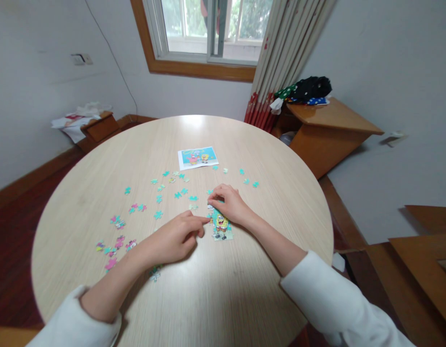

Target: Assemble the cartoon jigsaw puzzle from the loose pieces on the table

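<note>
Well, left fingers (204,220) border the puzzle (222,227); right fingers (218,190), its far edge.

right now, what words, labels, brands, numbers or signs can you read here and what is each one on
None can be read for certain.
Picture card: pale marks run along its top, too small to tell whether they are lettering.
Joined puzzle section: a cartoon figure, no readable text.
Loose puzzle pieces: no readable text.
White papers at the far left: a red patch, too blurred to read.
</note>
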`<action>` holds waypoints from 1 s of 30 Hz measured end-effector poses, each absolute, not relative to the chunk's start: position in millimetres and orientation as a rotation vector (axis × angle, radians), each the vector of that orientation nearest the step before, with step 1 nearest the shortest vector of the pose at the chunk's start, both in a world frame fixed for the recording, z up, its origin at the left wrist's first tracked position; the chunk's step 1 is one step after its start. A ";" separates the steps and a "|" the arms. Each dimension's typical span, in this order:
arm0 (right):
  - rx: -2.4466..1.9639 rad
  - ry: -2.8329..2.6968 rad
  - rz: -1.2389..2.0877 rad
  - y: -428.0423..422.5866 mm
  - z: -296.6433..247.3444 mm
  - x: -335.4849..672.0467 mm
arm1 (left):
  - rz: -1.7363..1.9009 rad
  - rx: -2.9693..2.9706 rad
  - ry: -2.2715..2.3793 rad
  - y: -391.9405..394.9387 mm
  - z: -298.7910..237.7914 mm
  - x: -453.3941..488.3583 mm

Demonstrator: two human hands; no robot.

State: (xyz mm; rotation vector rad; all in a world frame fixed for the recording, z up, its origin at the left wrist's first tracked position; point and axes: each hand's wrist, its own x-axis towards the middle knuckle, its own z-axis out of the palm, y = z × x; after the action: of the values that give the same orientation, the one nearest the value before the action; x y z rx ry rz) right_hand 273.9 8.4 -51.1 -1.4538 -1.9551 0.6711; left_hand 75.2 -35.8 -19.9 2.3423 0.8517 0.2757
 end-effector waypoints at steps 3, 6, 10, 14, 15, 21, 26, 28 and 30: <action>-1.456 -1.942 0.712 7.9 -50.3 272.9 | 0.264 2.353 0.845 -35.6 -19.1 75.5; -1.430 -1.918 0.766 7.8 -50.9 272.0 | 0.258 2.366 0.834 -35.6 -17.9 76.1; -1.391 -1.877 0.818 8.1 -52.6 271.2 | 0.270 2.370 0.845 -35.8 -17.2 76.3; -1.382 -1.916 0.769 7.5 -51.4 269.8 | 0.282 2.367 0.846 -35.8 -17.9 75.9; -1.392 -1.929 0.744 7.2 -50.8 269.2 | 0.286 2.367 0.846 -35.8 -18.1 75.8; -1.483 -1.989 0.592 5.3 -47.8 265.6 | 0.351 2.355 0.872 -34.0 -19.0 74.7; -1.530 -2.027 0.574 5.1 -47.1 263.5 | 0.439 2.349 0.945 -30.0 -18.7 71.4; -1.545 -2.038 0.576 5.5 -47.3 263.1 | 0.466 2.347 0.972 -28.5 -18.3 70.2; -1.546 -2.044 0.576 6.2 -47.9 262.9 | 0.495 2.346 1.000 -27.4 -17.9 69.2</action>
State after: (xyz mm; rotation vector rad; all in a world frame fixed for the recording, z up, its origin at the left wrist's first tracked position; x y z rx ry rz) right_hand 262.9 6.2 -47.9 -1.5460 -2.0441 0.5765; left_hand 69.2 -27.4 -17.9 2.3464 1.0001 0.4949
